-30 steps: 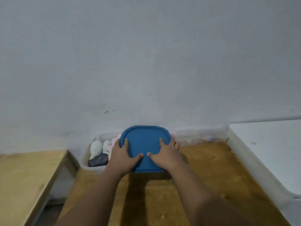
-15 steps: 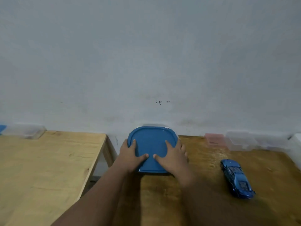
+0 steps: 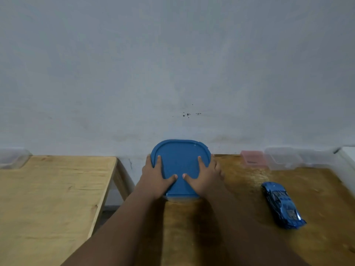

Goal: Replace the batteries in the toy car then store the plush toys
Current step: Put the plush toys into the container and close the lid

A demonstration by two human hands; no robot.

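Note:
A blue lid (image 3: pixel 180 162) with rounded corners lies over a storage container at the back of the dark wooden table (image 3: pixel 240 237), against the wall. My left hand (image 3: pixel 155 181) presses flat on its left side and my right hand (image 3: pixel 205 179) on its right side, thumbs nearly meeting near the front edge. Only a thin clear rim of the container shows under the lid, and the plush toys are hidden. A blue toy car (image 3: pixel 282 205) stands on its wheels to the right, apart from both hands.
A small pink box (image 3: pixel 252 157) and clear plastic containers (image 3: pixel 284 158) line the wall at the back right. A lighter wooden table (image 3: pixel 48 198) stands to the left across a gap, with another clear container (image 3: pixel 11 158) at its far corner.
A second ago plush toys showed in the open left part of the container; the lid now covers it fully. My view swung, bringing the toy car into sight. Both hands stay on the lid.

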